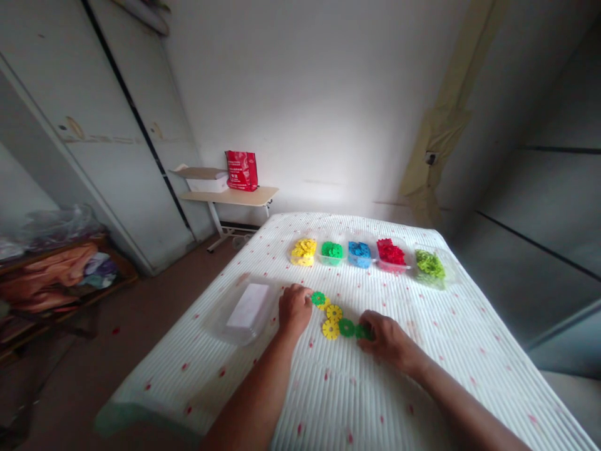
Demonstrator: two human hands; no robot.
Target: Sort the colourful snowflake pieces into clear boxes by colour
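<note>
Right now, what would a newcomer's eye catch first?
Likely the clear tubs of bright pieces lined across the white cloth's far end. Next, the chain of green and yellow discs between left hand and right hand; back left, the red bag on the side table.

white wall (305, 113), brownish floor (162, 300), pale sliding doors (113, 181) left

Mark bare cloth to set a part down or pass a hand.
Bare cloth: between the forearms, nearer than the disc chain; also between the right hand and the lime tub. Crowded: the far row of five tubs, and the chain, between right hand and left hand.
</note>
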